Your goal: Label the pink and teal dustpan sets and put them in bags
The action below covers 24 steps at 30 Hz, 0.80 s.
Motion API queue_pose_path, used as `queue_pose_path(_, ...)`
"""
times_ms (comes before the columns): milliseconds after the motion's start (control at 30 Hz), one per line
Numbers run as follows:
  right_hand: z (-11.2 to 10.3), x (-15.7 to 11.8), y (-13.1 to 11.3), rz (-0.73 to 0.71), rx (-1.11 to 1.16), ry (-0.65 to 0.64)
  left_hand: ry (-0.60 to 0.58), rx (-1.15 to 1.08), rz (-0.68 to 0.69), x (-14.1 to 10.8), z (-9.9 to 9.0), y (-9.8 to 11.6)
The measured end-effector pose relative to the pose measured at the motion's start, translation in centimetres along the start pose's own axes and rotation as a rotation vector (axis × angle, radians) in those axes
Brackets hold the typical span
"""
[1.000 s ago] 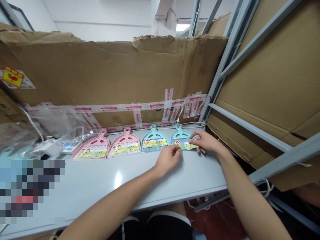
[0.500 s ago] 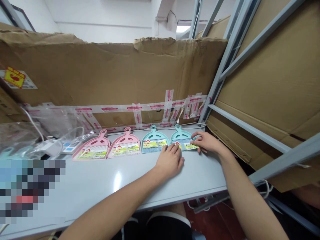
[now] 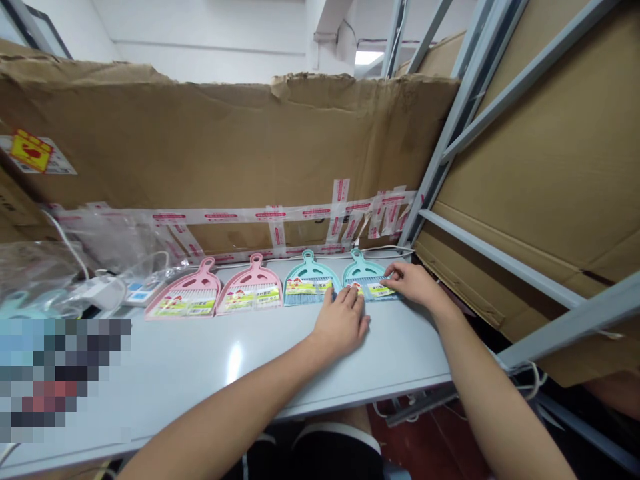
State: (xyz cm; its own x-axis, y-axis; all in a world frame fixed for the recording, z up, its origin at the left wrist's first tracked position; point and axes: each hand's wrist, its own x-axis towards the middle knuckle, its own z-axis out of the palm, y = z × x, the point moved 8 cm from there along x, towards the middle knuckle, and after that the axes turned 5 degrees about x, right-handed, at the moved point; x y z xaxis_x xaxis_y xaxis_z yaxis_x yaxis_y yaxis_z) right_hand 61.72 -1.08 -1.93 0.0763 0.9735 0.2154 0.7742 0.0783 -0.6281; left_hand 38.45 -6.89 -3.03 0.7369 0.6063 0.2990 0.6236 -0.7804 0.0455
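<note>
Two pink dustpans, one at the left end (image 3: 187, 295) and one beside it (image 3: 250, 293), lie in a row with two teal ones, a middle teal dustpan (image 3: 310, 277) and a right-hand teal dustpan (image 3: 361, 267). Each carries a small brush with a bright printed label across it. Fingers stretched, my left hand (image 3: 341, 323) rests flat on the table, its fingertips on the lower left edge of the right-hand teal dustpan. My right hand (image 3: 413, 283) pinches that dustpan's set at its right side; exactly which part lies between the fingertips is hidden.
A tall cardboard sheet (image 3: 225, 147) with tape stands behind the grey table (image 3: 200, 373). On the left are a white power strip (image 3: 143, 291), cables and clear plastic bags (image 3: 30, 267). A metal rack frame (image 3: 500, 250) rises at the right.
My right hand's fingers have drawn in closer along the right edge of the teal dustpan's set. My left hand has stayed nearly still.
</note>
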Motion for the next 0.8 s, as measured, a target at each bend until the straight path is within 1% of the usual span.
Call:
queue_pose_path(100,0.0,0.0,0.1,-0.005,-0.047,0.001,0.012,-0.020,0.004,0.0,-0.1,0.0)
queue_pose_path(200,-0.5,-0.1,0.0,-0.015,-0.096,0.037,0.030,-0.034,0.016,0.0,-0.4,0.0)
queue_pose_path(333,-1.6,-0.5,0.1,0.012,-0.148,0.140,0.044,-0.014,0.034,-0.2,-1.0,0.3)
queue_pose_path(400,-2.1,-0.6,0.4,0.031,-0.156,0.197,0.052,-0.004,0.068,-0.3,-1.3,0.6)
queue_pose_path(500,-2.7,-0.6,0.9,0.050,-0.158,0.263,0.072,-0.011,0.181,-0.6,-2.0,1.7)
queue_pose_path(600,-2.8,-0.6,1.4,0.070,-0.149,0.300,0.062,-0.036,0.407,-1.4,-2.8,3.5)
queue_pose_path(667,-2.8,-0.6,1.6,0.080,-0.144,0.319,0.017,-0.017,0.569,-2.2,-3.3,4.6)
queue_pose_path(733,-2.8,-0.5,1.6,0.086,-0.141,0.339,-0.044,0.017,0.653,-3.1,-3.9,4.8)
queue_pose_path(800,-2.8,-0.6,1.5,0.086,-0.131,0.358,-0.087,0.029,0.653,-3.9,-4.9,3.8)
